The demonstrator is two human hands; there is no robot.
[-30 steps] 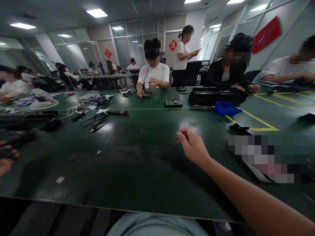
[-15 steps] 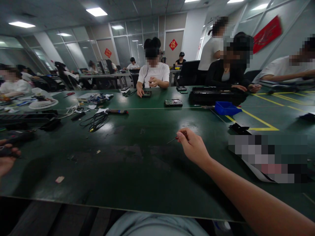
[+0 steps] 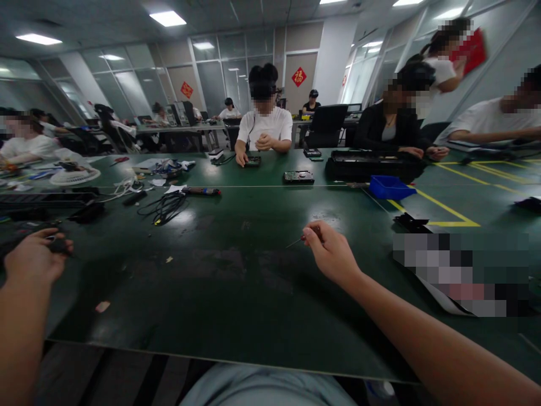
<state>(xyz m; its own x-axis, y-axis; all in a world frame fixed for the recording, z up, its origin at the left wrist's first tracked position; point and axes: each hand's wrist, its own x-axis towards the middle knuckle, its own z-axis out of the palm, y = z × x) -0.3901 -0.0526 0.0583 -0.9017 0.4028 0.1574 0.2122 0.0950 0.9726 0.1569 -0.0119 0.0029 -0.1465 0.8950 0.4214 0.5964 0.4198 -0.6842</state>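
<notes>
My right hand [image 3: 332, 248] is over the middle of the green table, its fingers closed round a thin screwdriver [image 3: 295, 242]. The slim metal shaft points left and slightly down, and a bit of reddish handle shows at the fingertips. At the left edge, my left hand [image 3: 36, 256] is closed on a black object [image 3: 61, 245], whose kind I cannot make out; the hand covers much of it. Dark parts lie just beyond that hand.
A coiled black cable [image 3: 165, 207], a dark pen-shaped tool [image 3: 202, 192], a hard drive [image 3: 298, 177] and a blue bin [image 3: 389, 188] lie farther out. A long black casing [image 3: 374, 165] stands at the back right. Across the table a co-worker [image 3: 266, 127] handles a small board.
My left hand has come farther into view, moving right with the black object in it. My right hand and the screwdriver have stayed put. A standing person behind has moved right.
</notes>
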